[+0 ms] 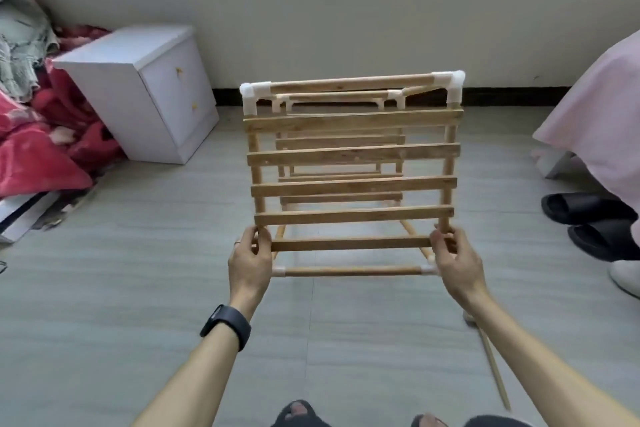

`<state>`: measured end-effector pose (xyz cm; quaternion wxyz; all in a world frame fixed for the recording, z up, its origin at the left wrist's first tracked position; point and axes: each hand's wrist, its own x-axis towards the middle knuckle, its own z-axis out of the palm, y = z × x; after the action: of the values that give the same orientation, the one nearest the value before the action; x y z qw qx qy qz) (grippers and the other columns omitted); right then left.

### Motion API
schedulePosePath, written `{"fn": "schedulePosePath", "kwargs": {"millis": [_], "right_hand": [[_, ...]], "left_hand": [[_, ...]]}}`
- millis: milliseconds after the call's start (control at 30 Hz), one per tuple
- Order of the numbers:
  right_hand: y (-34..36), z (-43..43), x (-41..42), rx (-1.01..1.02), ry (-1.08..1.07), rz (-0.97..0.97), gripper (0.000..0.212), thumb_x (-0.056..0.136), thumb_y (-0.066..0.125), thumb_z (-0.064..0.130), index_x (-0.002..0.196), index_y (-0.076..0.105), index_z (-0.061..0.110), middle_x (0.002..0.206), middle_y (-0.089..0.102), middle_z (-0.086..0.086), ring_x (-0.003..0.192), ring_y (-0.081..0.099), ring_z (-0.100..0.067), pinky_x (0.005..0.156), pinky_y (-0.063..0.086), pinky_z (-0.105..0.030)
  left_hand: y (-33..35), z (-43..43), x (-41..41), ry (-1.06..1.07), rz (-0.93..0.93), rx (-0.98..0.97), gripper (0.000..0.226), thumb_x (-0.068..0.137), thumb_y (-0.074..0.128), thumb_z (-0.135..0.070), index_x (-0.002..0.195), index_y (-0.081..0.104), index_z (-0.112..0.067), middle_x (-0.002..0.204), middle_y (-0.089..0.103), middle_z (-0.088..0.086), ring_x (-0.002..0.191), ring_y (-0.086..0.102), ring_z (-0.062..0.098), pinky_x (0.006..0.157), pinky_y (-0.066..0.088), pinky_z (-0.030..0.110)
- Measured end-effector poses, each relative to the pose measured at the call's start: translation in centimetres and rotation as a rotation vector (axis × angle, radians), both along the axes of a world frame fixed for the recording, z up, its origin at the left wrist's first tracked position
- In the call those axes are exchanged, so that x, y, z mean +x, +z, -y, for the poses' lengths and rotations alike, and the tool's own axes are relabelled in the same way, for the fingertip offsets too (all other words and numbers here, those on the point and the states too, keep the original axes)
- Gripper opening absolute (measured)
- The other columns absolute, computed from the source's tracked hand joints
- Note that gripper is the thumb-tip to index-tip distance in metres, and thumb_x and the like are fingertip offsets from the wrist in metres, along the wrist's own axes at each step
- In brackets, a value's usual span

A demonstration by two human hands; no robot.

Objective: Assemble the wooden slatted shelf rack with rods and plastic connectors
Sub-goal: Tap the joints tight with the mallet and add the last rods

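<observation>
The wooden slatted rack is held up off the floor in front of me, its nearest slatted shelf facing the camera and further shelves visible behind it. White plastic connectors join the rods at the top corners, and smaller ones cap the lowest rod. My left hand grips the left upright rod near the bottom slat. My right hand grips the right upright at the same height. A loose wooden rod lies on the floor to the right, below my right forearm.
A white bedside cabinet stands at the left by the wall, with red bedding piled beside it. Pink bed covering hangs at the right above black slippers. My feet show at the bottom edge on grey tile floor.
</observation>
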<state>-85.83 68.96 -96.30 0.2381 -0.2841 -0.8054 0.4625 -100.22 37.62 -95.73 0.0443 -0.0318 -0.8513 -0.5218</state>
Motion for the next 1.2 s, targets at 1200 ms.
{"fn": "schedulePosePath", "kwargs": {"millis": [1200], "right_hand": [[-10.5, 1.0, 7.7, -0.176, -0.04, 0.293, 0.045, 0.103, 0.052, 0.023, 0.138, 0.047, 0.051, 0.121, 0.061, 0.02, 0.105, 0.061, 0.001, 0.079, 0.048, -0.024]], "left_hand": [[-12.2, 4.6, 3.5, -0.139, 0.517, -0.304, 0.037, 0.103, 0.047, -0.019, 0.14, 0.05, -0.02, 0.128, 0.063, 0.008, 0.103, 0.057, 0.023, 0.083, 0.044, 0.034]]}}
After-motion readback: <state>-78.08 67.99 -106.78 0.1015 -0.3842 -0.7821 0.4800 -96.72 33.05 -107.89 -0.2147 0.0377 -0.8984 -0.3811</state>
